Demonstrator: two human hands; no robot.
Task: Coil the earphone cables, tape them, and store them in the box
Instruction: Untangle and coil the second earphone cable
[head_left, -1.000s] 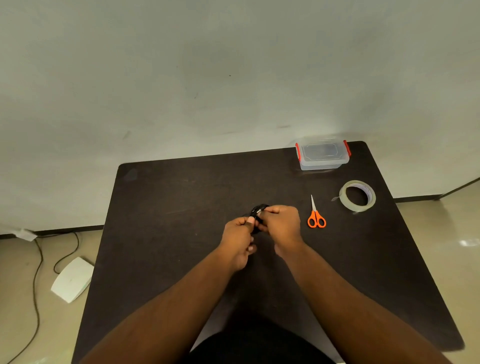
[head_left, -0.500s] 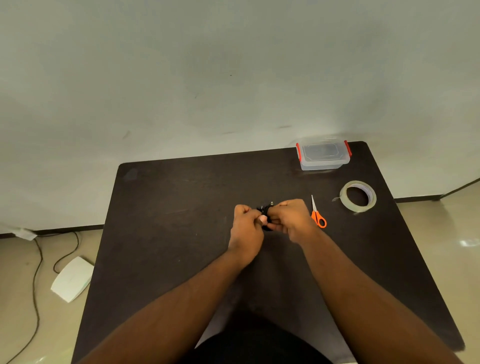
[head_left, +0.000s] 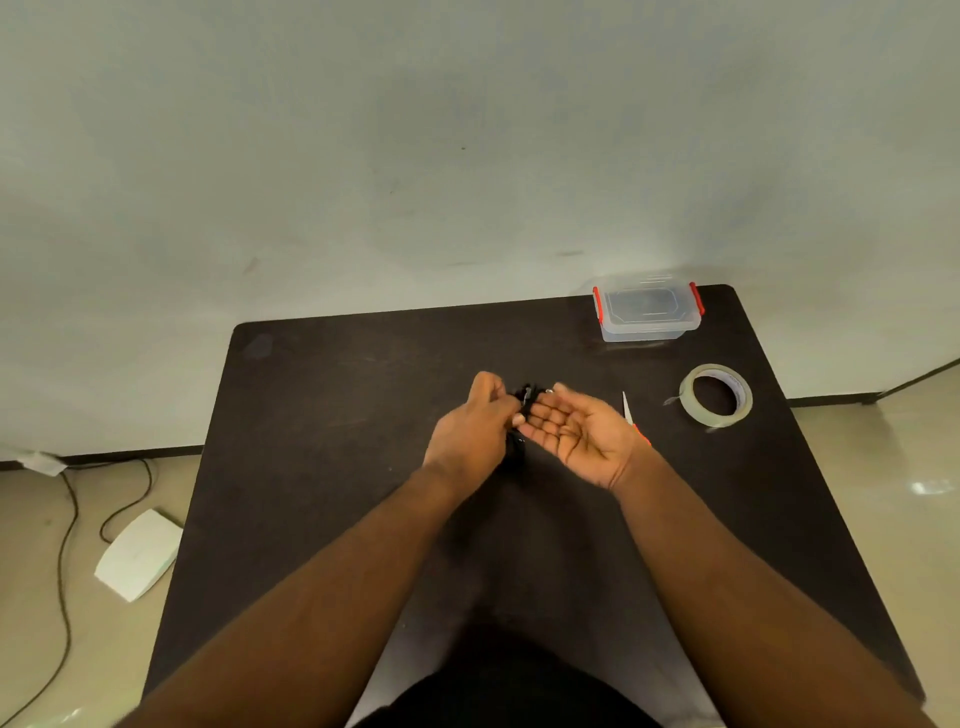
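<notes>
**Two hands at a coiled earphone cable above a dark table**

The left hand (head_left: 475, 431) is curled, its fingers pinching a small black bundle of earphone cable (head_left: 527, 400) held above the middle of the table (head_left: 322, 415). The right hand (head_left: 576, 431) lies palm up beside it, fingers nearly straight and relaxed, their tips meeting the bundle from the right; it grips nothing. A dark strand of the cable hangs down between the two hands, though its course is hard to follow against the dark surface. Whether tape is already on the bundle cannot be told.

Count of items on the table: one cable bundle, one pair of scissors, one roll of tape, one box.

The scissors (head_left: 627, 408) lie just behind the right hand, which hides most of them; only the pale blade tip and a sliver of orange handle show. The roll of clear tape (head_left: 717, 395) lies flat farther right, near the table's right edge, with a short loose end sticking out on its left side. The clear plastic box (head_left: 647, 312) stands at the far right corner, well apart from the hands, its lid on and a red clasp at each end; nothing can be made out inside it.

On the floor to the left of the table lie one white flat object (head_left: 137, 553) and a dark trailing cord (head_left: 65, 571).
</notes>
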